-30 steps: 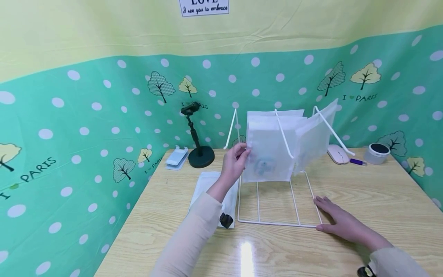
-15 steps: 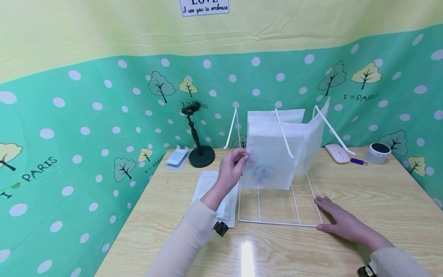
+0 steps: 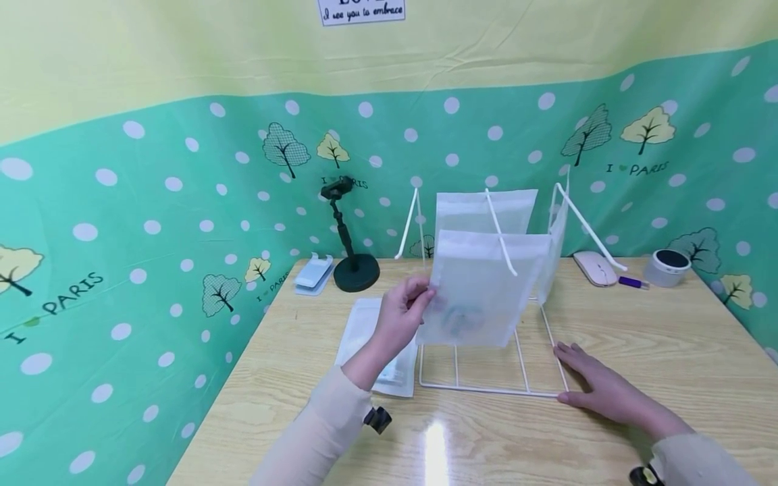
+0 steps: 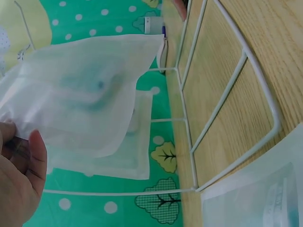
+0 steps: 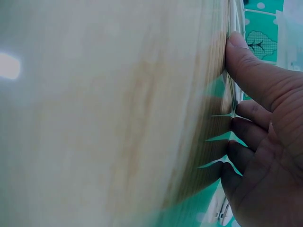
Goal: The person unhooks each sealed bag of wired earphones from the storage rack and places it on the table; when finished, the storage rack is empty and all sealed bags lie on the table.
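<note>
My left hand point(image 3: 398, 316) pinches the left edge of a frosted white pouch point(image 3: 480, 290) between thumb and fingers. A blurred bluish shape shows through the pouch. It is held in front of a second frosted pouch point(image 3: 452, 210), which hangs on the white wire rack point(image 3: 489, 389). Another pouch point(image 3: 554, 250) hangs nearly edge-on at the rack's right arm. My right hand point(image 3: 598, 388) rests on the table with fingers spread, touching the rack's base at its front right corner. In the left wrist view the held pouch point(image 4: 94, 94) partly covers the one behind.
A flat pouch point(image 3: 361, 331) lies on the table left of the rack. Behind it stand a light-blue holder point(image 3: 313, 273) and a black stand point(image 3: 356, 272). At the back right are a mouse point(image 3: 594, 268), a purple-capped item point(image 3: 633, 282) and a round white container point(image 3: 666, 268).
My left hand has drawn the held pouch downward and toward me, baring more of the pouch behind. The right-hand pouch has swung to nearly edge-on. My right hand has stayed in place.
</note>
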Action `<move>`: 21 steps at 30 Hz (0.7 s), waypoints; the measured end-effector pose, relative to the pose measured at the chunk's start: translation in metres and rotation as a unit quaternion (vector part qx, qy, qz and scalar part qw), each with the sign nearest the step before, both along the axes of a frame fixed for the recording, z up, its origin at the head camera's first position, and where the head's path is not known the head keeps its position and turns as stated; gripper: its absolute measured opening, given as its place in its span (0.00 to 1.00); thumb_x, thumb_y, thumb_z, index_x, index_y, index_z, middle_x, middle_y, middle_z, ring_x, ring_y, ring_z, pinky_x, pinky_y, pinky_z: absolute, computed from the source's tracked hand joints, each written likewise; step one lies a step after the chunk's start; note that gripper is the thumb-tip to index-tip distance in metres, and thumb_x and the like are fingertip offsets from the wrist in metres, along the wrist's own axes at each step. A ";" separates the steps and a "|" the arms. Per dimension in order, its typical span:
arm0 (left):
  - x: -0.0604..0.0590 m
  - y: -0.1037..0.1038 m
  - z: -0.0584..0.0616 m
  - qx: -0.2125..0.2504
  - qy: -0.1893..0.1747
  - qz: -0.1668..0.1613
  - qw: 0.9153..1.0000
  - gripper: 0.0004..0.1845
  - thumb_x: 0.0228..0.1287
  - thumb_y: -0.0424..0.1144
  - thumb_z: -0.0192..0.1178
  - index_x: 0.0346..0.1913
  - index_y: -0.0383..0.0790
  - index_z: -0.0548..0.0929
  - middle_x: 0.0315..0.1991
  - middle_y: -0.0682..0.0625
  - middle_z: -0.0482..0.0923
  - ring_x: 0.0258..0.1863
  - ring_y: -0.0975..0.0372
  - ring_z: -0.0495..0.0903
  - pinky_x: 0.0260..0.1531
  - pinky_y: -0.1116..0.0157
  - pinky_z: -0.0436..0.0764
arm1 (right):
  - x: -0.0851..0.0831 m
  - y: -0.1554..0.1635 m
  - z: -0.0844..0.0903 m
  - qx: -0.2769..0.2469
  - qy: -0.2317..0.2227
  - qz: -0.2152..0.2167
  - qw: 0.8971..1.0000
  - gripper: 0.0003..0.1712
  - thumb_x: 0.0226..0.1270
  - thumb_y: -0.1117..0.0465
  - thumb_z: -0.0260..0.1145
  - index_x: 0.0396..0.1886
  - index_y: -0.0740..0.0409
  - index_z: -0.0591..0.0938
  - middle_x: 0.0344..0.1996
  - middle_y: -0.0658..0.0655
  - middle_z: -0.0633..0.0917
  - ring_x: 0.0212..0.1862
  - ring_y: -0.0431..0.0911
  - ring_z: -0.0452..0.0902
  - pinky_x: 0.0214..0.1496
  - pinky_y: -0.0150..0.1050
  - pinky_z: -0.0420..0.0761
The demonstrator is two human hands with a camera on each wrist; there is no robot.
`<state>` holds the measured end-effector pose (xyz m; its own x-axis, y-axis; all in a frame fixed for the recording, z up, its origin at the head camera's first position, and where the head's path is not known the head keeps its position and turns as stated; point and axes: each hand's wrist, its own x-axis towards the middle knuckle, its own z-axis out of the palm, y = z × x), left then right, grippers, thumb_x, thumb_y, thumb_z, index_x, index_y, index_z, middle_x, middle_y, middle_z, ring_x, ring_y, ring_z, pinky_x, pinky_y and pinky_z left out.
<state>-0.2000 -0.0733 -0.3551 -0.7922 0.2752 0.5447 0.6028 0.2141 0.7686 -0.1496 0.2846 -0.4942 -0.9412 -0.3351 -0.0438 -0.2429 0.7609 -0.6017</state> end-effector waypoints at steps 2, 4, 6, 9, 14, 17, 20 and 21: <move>0.004 -0.001 0.000 -0.002 0.007 -0.003 1.000 0.05 0.67 0.24 0.56 0.42 0.26 0.80 0.35 0.36 0.84 0.25 0.46 0.80 0.17 0.71 0.75 | 0.000 0.000 0.000 0.000 0.001 0.001 1.000 0.52 0.55 0.42 0.72 0.71 0.68 0.64 0.70 0.74 0.59 0.69 0.75 0.48 0.62 0.72 0.53; 0.008 -0.002 0.001 -0.003 0.017 -0.008 1.000 0.05 0.67 0.23 0.56 0.41 0.26 0.81 0.34 0.36 0.84 0.25 0.47 0.80 0.17 0.71 0.75 | 0.000 0.000 0.001 0.001 -0.003 -0.002 1.000 0.52 0.55 0.41 0.71 0.71 0.68 0.64 0.70 0.74 0.59 0.69 0.75 0.47 0.63 0.72 0.52; 0.013 -0.002 0.003 -0.002 0.027 -0.015 1.000 0.05 0.67 0.23 0.56 0.41 0.26 0.81 0.34 0.36 0.84 0.24 0.47 0.80 0.17 0.70 0.75 | -0.001 0.000 0.001 0.004 -0.004 -0.002 1.000 0.52 0.56 0.41 0.71 0.71 0.68 0.63 0.70 0.75 0.59 0.69 0.75 0.47 0.62 0.73 0.52; 0.020 -0.002 0.007 0.001 0.040 -0.027 0.999 0.04 0.66 0.22 0.56 0.40 0.25 0.81 0.33 0.36 0.84 0.23 0.47 0.79 0.16 0.70 0.75 | -0.001 0.000 0.002 0.006 -0.011 -0.008 1.000 0.53 0.56 0.40 0.70 0.72 0.67 0.63 0.71 0.74 0.58 0.69 0.75 0.46 0.63 0.73 0.51; 0.028 -0.003 0.010 0.000 0.068 -0.037 0.997 0.03 0.63 0.19 0.57 0.38 0.24 0.80 0.31 0.35 0.83 0.19 0.48 0.78 0.15 0.71 0.74 | -0.001 0.000 0.003 0.006 -0.010 -0.007 1.000 0.53 0.56 0.40 0.70 0.71 0.68 0.63 0.71 0.74 0.58 0.69 0.75 0.46 0.62 0.73 0.51; 0.023 -0.006 0.000 -0.004 0.078 -0.038 0.996 0.04 0.63 0.19 0.58 0.38 0.25 0.81 0.31 0.36 0.84 0.18 0.49 0.77 0.14 0.72 0.73 | -0.001 -0.001 0.002 0.009 -0.008 -0.006 1.000 0.53 0.56 0.41 0.71 0.71 0.68 0.63 0.70 0.75 0.58 0.69 0.75 0.47 0.61 0.73 0.52; 0.018 -0.009 -0.012 -0.005 0.081 -0.037 0.996 0.04 0.62 0.20 0.58 0.38 0.26 0.81 0.30 0.37 0.84 0.16 0.51 0.77 0.13 0.73 0.72 | -0.001 -0.001 0.001 0.010 -0.007 -0.007 1.000 0.53 0.55 0.41 0.71 0.71 0.68 0.63 0.70 0.75 0.58 0.69 0.75 0.47 0.62 0.73 0.52; 0.017 -0.011 -0.016 -0.006 0.080 -0.037 0.996 0.04 0.63 0.20 0.59 0.38 0.28 0.82 0.31 0.38 0.85 0.16 0.53 0.76 0.14 0.73 0.72 | -0.001 0.000 0.001 0.010 -0.005 -0.005 1.000 0.53 0.55 0.42 0.71 0.71 0.68 0.63 0.70 0.75 0.58 0.69 0.76 0.47 0.61 0.73 0.52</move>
